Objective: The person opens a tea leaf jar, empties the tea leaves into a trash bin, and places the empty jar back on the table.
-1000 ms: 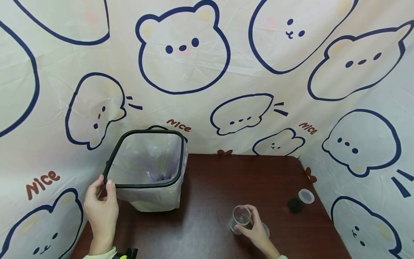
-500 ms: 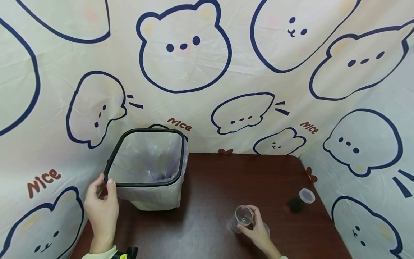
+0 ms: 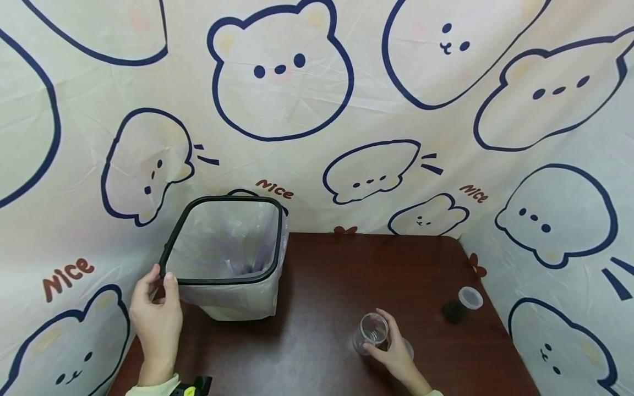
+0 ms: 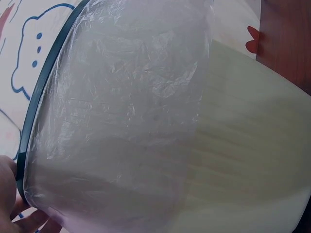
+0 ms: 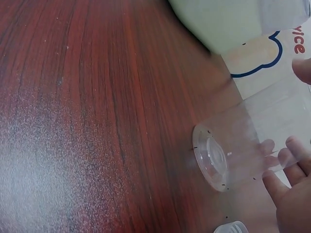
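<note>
My left hand (image 3: 157,324) pinches the black rim (image 3: 218,282) of a pale trash can (image 3: 238,309) at its near left corner. In the left wrist view the fingers (image 4: 31,221) touch the rim and the liner bag (image 4: 131,107). My right hand (image 3: 398,357) holds a clear plastic jar (image 3: 364,336), thumb on the near side and fingers round the far side. The jar has no lid on and stands upright or slightly tilted; its base (image 5: 211,158) is at the tabletop. Partly hidden behind that hand lies a clear round lid (image 3: 409,348).
A jar with dark contents (image 3: 453,312) and a translucent lid (image 3: 470,297) is at the table's right edge. The brown table (image 3: 327,275) meets a cartoon-printed cloth (image 3: 307,165) behind and at the right. Tiny dark specks dot the area around the clear jar's base.
Almost nothing moves. The right index finger lifts slightly along the jar's rim; the left hand keeps its grip on the trash can's rim.
</note>
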`<state>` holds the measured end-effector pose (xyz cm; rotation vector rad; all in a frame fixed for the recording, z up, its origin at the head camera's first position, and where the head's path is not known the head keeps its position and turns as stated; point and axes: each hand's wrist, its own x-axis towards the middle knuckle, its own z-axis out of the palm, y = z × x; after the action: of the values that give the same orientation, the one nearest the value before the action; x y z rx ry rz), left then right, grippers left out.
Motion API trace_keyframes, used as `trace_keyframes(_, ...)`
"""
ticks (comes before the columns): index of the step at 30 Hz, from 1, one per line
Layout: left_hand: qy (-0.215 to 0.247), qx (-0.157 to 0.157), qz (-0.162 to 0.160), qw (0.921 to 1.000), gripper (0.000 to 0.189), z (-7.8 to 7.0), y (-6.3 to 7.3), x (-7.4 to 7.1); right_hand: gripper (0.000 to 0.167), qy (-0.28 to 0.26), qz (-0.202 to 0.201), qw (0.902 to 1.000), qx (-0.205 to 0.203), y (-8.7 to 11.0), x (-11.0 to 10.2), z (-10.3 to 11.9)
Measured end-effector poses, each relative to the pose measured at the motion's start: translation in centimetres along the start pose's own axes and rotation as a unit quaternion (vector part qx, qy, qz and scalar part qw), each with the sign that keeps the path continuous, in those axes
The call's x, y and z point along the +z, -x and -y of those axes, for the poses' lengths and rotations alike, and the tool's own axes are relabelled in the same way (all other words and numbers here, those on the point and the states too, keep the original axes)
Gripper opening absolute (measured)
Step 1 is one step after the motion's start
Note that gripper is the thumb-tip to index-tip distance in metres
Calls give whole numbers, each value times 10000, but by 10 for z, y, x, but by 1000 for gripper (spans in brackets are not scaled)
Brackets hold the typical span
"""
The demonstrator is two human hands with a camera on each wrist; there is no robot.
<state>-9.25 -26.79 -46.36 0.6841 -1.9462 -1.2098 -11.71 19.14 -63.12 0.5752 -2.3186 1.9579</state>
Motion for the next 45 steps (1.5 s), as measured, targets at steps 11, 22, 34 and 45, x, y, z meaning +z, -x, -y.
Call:
trace_keyframes(11,-6,-7,-15,10000,44,0,-1,1,81,187,-80,9992,354,0,-5,3)
trace_keyframes(22,27,4,-44,10000,44,1,0,1,42,-370,-459,9971,-489,-10,-19,20)
trace_keyframes(34,107,49,-76,9999,43,1,0,1,38,-250,-905,9940,-556,-21,-47,32)
trace_keyframes(45,36,23,-41,10000,44,0,0,1,38,23,-1431,9889,-391,-28,-74,40)
